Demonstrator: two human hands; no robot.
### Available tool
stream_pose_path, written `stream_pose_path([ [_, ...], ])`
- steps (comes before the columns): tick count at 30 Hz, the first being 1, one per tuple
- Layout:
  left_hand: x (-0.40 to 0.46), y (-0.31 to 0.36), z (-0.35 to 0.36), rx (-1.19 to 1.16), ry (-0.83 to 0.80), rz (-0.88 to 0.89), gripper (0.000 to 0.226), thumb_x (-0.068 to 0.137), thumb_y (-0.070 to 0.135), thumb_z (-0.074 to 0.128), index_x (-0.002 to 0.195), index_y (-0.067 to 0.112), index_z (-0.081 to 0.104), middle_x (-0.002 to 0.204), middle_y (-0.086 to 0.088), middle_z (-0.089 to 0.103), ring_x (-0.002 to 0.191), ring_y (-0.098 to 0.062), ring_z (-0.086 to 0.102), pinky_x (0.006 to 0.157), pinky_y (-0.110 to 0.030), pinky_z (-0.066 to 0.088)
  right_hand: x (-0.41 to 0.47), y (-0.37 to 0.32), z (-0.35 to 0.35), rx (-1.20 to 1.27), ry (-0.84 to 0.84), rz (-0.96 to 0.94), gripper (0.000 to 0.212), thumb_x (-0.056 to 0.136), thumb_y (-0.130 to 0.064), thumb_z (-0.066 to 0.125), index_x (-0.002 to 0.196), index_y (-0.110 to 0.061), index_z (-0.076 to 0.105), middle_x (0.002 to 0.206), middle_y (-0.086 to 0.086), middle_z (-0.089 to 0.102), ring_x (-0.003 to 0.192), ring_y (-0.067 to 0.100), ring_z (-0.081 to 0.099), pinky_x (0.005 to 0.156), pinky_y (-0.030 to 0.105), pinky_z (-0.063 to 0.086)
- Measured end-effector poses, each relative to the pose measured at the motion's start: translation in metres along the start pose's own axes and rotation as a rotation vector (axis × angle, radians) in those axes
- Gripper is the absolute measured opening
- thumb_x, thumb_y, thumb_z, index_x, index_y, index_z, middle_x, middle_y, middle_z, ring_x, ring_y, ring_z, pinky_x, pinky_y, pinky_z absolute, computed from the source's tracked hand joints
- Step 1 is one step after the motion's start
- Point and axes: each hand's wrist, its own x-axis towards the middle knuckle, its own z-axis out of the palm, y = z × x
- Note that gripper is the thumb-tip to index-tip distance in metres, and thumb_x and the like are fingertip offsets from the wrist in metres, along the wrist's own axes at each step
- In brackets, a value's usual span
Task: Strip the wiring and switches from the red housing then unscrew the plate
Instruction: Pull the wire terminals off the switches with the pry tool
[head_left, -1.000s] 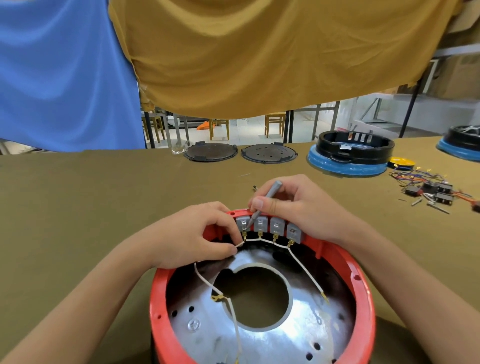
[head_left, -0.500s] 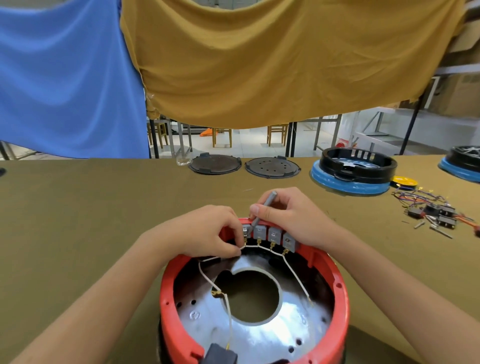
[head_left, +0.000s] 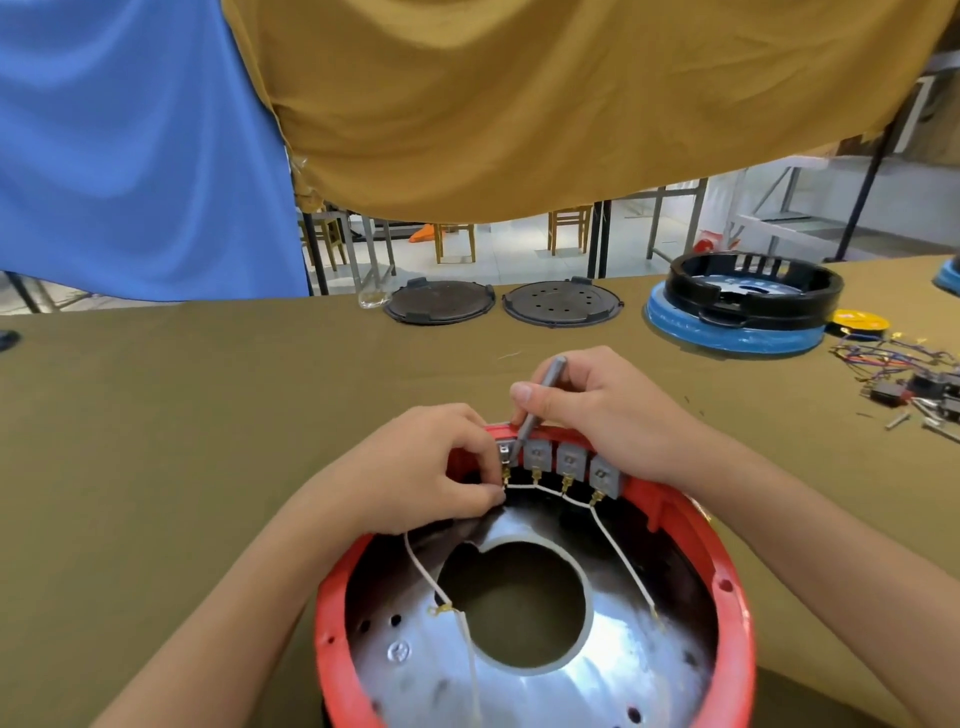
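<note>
While the blue cloth (head_left: 130, 145) hangs at the far left and the mustard cloth (head_left: 571, 104) fills the top beside it, the olive-covered surface (head_left: 182, 415) stretches below both, with two dark round lids (head_left: 439, 302) lying side by side at its far edge, apart from each other. Nearer, the left hand (head_left: 410, 488) rests on the far rim of the red housing (head_left: 727, 571), its grip narrow, thumb and fingertips pinching the white wire (head_left: 519, 488) right at the leftmost of four grey switches (head_left: 569, 462) set in a row along the inner wall. That wire links the brass terminals under the switches, then runs down on either side across the shiny metal plate (head_left: 623, 670), which sits inside the housing and has a large round hole in its middle. Just right of the left hand, the right hand (head_left: 608, 405) curls its grip round a thin grey tool (head_left: 537, 405), held tilted like a pen, tip down against the leftmost switch. Farther right and farther back stands a black ring on a blue base (head_left: 737, 317), with a yellow disc (head_left: 857, 319) just beside it, and near the right edge lies a loose heap of coloured wires and small parts (head_left: 904, 379), well apart from the housing
</note>
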Motion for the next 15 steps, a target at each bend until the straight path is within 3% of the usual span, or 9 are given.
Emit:
stream_pose_path([
  [7, -0.0017, -0.0010, 0.0006, -0.029, -0.007, -0.013, 0.015, 0.081, 0.029, 0.079, 0.072, 0.039, 0.071, 0.101, 0.017, 0.059, 0.095, 0.000, 0.058, 0.092, -0.023, 0.043, -0.0006, 0.0013, 0.0032, 0.000, 0.028, 0.025, 0.030, 0.097, -0.033, 0.060, 0.082, -0.010, 0.072, 0.080, 0.008, 0.074, 0.078, 0.023, 0.069, 0.085, 0.044, 0.054],
  [9, -0.0022, -0.0011, 0.0010, -0.036, -0.008, -0.016, 0.018, 0.080, 0.030, 0.080, 0.070, 0.042, 0.071, 0.101, 0.018, 0.059, 0.096, 0.002, 0.058, 0.092, -0.022, 0.042, -0.0010, 0.0007, 0.0037, -0.026, -0.001, 0.048, 0.035, 0.097, -0.038, 0.060, 0.080, -0.010, 0.073, 0.081, 0.017, 0.071, 0.069, 0.026, 0.064, 0.081, 0.049, 0.052],
  [11, -0.0019, -0.0006, 0.0010, -0.052, -0.008, -0.025, 0.018, 0.079, 0.031, 0.080, 0.069, 0.042, 0.071, 0.102, 0.019, 0.059, 0.097, 0.002, 0.058, 0.093, -0.023, 0.042, -0.0041, 0.0014, 0.0041, -0.034, -0.001, 0.012, 0.035, 0.096, -0.038, 0.060, 0.082, -0.008, 0.072, 0.084, 0.022, 0.070, 0.074, 0.034, 0.065, 0.081, 0.054, 0.053],
  [15, -0.0016, -0.0009, 0.0009, -0.070, -0.006, -0.028, 0.016, 0.079, 0.031, 0.081, 0.070, 0.040, 0.072, 0.101, 0.020, 0.060, 0.095, 0.000, 0.059, 0.093, -0.027, 0.045, -0.0097, 0.0003, 0.0020, -0.031, 0.091, -0.075, 0.028, 0.094, -0.038, 0.061, 0.082, -0.015, 0.073, 0.082, 0.013, 0.071, 0.081, 0.030, 0.066, 0.081, 0.050, 0.052],
])
